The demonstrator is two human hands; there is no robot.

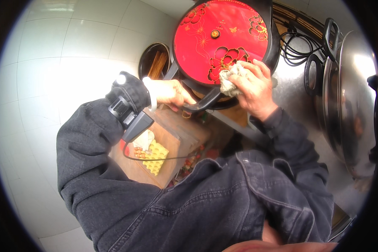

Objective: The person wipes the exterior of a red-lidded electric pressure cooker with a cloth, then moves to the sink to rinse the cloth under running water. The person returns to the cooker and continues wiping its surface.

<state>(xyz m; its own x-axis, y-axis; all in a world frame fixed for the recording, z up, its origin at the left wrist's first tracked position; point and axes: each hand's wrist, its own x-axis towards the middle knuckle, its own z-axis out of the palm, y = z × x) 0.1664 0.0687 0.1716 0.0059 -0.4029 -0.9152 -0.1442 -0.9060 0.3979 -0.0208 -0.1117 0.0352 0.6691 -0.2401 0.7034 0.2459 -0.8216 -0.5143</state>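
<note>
A round electric griddle with a glossy red lid (195,47), printed with flowers and butterflies, stands before me in a black housing. My left hand (170,93) has its fingers on one end of the curved black handle (209,98) at the lid's near side. Bunched in my right hand (256,86) is a pale, stained cloth (229,82), pressed against the near right part of the lid by the large flower. The cloth and my fingers hide a little of the print there.
Right of the griddle are a coiled black cable (297,47) and a large metal pan lid (356,100) standing on edge. A dark container (143,64) holding wooden sticks is behind my left wrist. Lower down, a wooden surface (163,141) bears a yellow egg tray (156,157) and several eggs.
</note>
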